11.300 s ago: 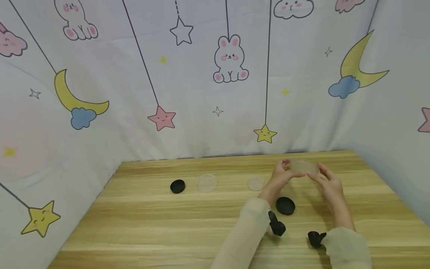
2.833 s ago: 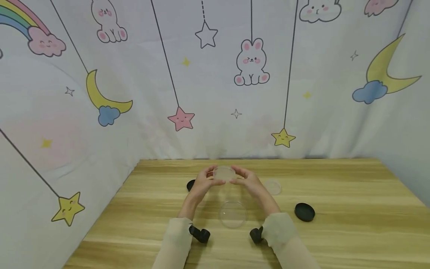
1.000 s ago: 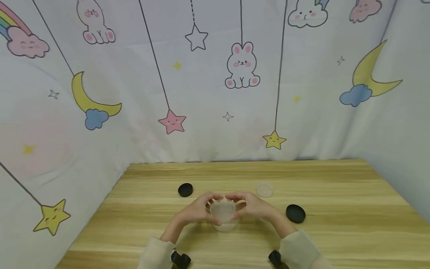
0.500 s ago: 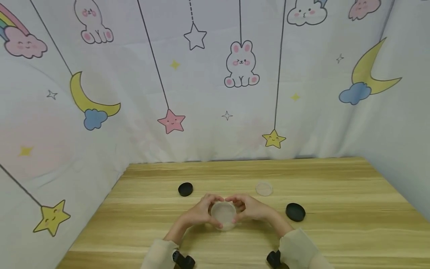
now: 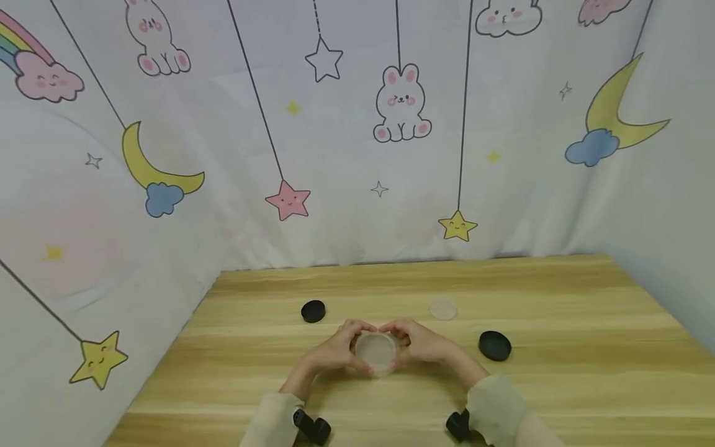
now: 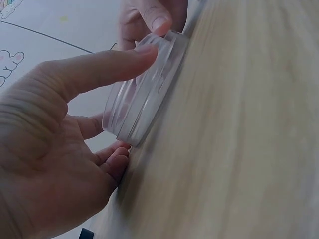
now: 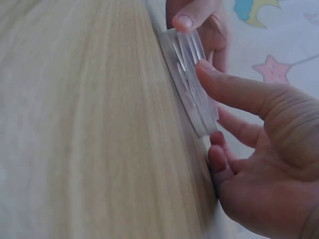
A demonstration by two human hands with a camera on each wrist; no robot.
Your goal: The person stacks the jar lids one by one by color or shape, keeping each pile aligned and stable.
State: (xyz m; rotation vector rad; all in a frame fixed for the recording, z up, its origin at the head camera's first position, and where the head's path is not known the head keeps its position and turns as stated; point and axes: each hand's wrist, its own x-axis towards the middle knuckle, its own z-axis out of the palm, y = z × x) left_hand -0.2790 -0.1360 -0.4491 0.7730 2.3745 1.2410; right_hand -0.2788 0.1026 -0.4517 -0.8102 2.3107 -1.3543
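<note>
In the head view, my left hand (image 5: 337,349) and right hand (image 5: 423,344) curve round a clear round shallow dish (image 5: 375,351) from both sides, thumbs in front and fingers behind. The left wrist view shows it as two stacked clear pieces: a smaller upper dish (image 6: 118,107) sits on a wider lower dish (image 6: 148,108) that lies on the wooden table. My left thumb (image 6: 142,56) presses on the upper dish's side, and in the right wrist view my right thumb (image 7: 208,69) does likewise. The other fingers wrap the far side, partly hidden.
A small black round dish (image 5: 313,311) lies behind my left hand. Toward the right lie a flat clear disc (image 5: 443,308) and a larger black round dish (image 5: 494,346). The wooden table (image 5: 268,372) ends at a printed cloth backdrop (image 5: 346,230).
The wider clear dish went from the back right to the middle front. Both hands then brought the smaller clear dish from the back left onto it. Over the last half second they barely move.
</note>
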